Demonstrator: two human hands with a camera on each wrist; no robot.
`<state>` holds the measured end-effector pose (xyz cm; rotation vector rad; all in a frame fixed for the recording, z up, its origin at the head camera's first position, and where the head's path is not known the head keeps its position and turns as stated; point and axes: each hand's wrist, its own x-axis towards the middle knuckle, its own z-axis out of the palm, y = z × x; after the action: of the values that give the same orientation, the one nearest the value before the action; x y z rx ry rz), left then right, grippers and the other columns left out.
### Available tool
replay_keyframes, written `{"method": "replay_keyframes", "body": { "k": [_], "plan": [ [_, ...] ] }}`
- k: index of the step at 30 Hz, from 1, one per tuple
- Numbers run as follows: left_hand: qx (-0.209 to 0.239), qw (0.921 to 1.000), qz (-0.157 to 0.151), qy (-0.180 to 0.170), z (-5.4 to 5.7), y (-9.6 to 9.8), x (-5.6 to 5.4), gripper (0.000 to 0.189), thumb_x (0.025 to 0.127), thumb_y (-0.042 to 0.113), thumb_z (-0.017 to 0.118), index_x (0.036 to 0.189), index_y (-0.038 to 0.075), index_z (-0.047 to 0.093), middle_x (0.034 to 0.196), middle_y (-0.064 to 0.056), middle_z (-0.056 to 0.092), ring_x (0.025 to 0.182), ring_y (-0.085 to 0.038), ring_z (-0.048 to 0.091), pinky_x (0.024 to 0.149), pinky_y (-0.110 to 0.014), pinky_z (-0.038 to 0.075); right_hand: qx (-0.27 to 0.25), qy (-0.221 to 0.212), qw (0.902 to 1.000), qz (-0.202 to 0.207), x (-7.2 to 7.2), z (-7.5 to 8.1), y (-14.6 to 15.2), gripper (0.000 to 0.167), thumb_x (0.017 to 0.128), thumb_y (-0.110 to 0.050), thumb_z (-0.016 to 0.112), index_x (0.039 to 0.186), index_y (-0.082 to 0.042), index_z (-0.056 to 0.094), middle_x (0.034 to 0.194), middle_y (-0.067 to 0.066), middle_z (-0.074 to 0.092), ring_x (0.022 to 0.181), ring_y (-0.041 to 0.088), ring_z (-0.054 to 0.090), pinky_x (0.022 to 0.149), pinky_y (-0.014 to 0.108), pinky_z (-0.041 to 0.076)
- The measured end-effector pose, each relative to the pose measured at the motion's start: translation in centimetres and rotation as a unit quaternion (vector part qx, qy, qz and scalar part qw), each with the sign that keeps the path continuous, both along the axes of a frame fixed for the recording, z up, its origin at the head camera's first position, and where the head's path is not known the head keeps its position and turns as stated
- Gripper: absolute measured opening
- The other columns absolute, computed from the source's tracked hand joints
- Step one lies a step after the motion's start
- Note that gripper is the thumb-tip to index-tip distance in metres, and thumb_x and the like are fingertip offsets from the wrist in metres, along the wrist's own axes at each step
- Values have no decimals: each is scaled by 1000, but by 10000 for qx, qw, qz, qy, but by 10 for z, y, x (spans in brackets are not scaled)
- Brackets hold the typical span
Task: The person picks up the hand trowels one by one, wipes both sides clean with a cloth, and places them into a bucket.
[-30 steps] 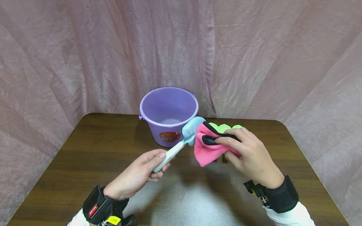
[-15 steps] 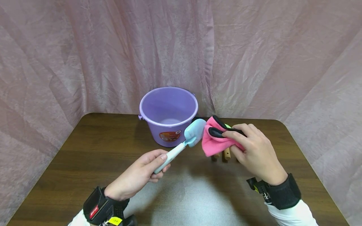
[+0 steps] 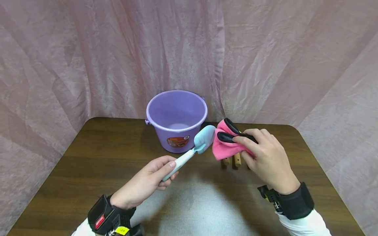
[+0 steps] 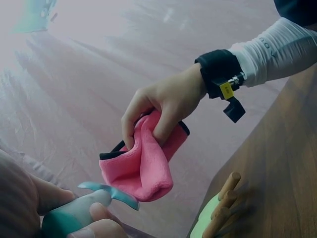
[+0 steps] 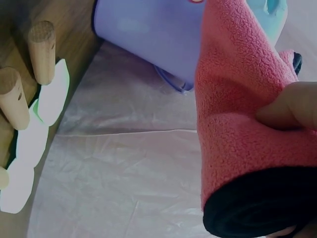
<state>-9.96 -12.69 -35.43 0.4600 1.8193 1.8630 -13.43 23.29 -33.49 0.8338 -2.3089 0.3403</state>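
My left hand grips a small trowel by its white handle. The trowel's light blue blade points up and to the right, in front of the bucket in the head view. In my right hand, a pink cloth with black edging is bunched between thumb and fingers. The cloth's left side lies right at the blade's tip. Seen from the left wrist, the cloth hangs folded just beyond the blade, and my right hand pinches it from above.
A purple bucket with an orange label stands at the back of the brown wooden table. Right of it lie several tools with wooden handles and pale green heads, mostly hidden by the cloth in the head view. A pink curtain hangs behind.
My right hand has moved the cloth up and to the right, so more of the trowel's blade and the wooden handles show. The left hand has stayed nearly still.
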Motion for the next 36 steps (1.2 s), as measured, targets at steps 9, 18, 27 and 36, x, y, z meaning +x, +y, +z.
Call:
{"method": "replay_keyframes", "body": {
  "k": [9, 18, 27, 36],
  "plan": [
    [6, 10000, 2, 10, 1, 1, 0, 33, 116, 31, 47, 116, -1, 55, 90, -5, 48, 62, -9, 33, 59, -21, 31, 162, 95, 9995, 260, 1, 0, -5, 28, 89, -9, 75, 116, -16, 79, 111, 12, 67, 84, 31, 55, 67, 43, 45],
    [19, 10000, 21, -10, 0, 0, 0, 34, 116, 32, 46, 117, -1, 54, 89, -5, 47, 61, -9, 33, 58, -21, 30, 38, 262, 9978, 603, 4, 0, -14, 31, 88, -7, 65, 113, -16, 79, 111, 11, 69, 86, 30, 58, 69, 44, 48],
    [-90, 9999, 81, -18, 1, 0, 0, 35, 116, 33, 47, 121, 0, 53, 92, -6, 49, 64, -10, 35, 61, -21, 33, -164, 284, 9951, 929, 8, -1, -24, 37, 85, -5, 59, 112, -19, 80, 112, 7, 70, 87, 27, 59, 71, 41, 48],
    [-222, 9996, 156, 111, 2, 1, 0, 33, 115, 31, 48, 124, 0, 54, 93, -9, 51, 65, -11, 38, 60, -21, 34, -489, -211, 9920, 1143, 14, -2, -30, 35, 87, -8, 65, 117, -20, 78, 116, 3, 69, 98, 20, 66, 75, 37, 54]
  ]
}}
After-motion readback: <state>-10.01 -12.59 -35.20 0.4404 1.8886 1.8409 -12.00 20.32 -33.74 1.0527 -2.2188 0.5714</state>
